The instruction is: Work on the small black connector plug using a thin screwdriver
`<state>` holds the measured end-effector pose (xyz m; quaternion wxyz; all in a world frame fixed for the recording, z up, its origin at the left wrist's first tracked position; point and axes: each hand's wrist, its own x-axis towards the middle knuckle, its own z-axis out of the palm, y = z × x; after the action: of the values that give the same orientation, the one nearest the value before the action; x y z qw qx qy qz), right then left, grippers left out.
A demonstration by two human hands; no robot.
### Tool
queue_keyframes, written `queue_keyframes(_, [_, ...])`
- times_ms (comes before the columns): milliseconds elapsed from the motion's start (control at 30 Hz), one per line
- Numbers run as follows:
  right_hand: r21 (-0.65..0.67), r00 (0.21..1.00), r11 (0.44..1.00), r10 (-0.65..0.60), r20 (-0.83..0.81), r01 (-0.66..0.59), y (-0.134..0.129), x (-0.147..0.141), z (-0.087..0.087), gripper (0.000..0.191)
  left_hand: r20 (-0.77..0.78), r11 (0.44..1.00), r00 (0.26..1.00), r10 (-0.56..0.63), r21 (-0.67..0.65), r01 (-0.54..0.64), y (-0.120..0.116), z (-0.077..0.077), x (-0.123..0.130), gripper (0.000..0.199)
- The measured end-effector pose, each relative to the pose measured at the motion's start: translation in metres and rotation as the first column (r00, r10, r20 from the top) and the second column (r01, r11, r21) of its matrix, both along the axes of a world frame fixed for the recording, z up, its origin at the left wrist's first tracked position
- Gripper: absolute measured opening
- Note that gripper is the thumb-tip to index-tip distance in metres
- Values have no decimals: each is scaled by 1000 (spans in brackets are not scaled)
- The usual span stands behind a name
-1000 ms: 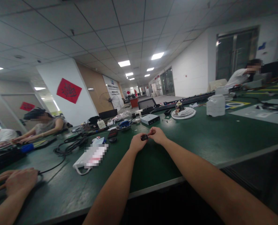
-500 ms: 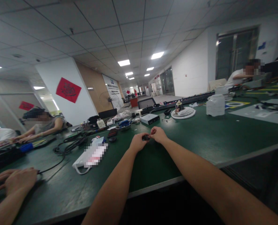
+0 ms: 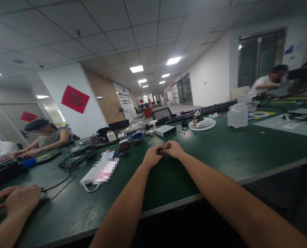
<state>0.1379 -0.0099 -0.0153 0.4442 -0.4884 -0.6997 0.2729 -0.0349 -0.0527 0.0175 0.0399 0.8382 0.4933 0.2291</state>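
A small dark round part (image 3: 159, 151) is held between my two hands, low over the green table (image 3: 169, 186); its exact kind is too small to make out. My left hand (image 3: 152, 156) is closed around it from the left. The fingers of my right hand (image 3: 174, 149) are pinched together at its right side, touching it. Beyond my hands sits a grey-and-black box (image 3: 165, 130), with a white fan grille (image 3: 202, 124) carrying a small motor to its right.
At left lie a white bag (image 3: 99, 172), coiled black cable (image 3: 75, 158) and a dark mouse-like object (image 3: 124, 154). A co-worker's hands (image 3: 22, 199) rest at the lower left by a cable. A white plastic jug (image 3: 237, 115) stands at right. Other people sit at both sides.
My hands stay in nearly the same place. The dark part between them has turned slightly, and my right fingers have shifted a little on it.
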Motion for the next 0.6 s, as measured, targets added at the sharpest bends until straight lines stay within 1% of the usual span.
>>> queue_keyframes(133, [-16,999,1000,25,-26,-25,1,-3,-1,22,-5,1000,1000,-1,6,1,0,-1,1,26])
queue_keyframes(367, [-51,994,997,51,-93,-56,3,-8,-3,21,7,998,999,40,44,-40,2,-3,1,27])
queue_keyframes(467, [-58,989,997,40,-142,-49,2,-10,0,21,17,995,997,78,63,-79,4,-5,1,27])
queue_keyframes(600, [-52,972,999,-6,-237,-7,0,-10,6,23,33,983,986,163,82,-165,8,-7,-1,28])
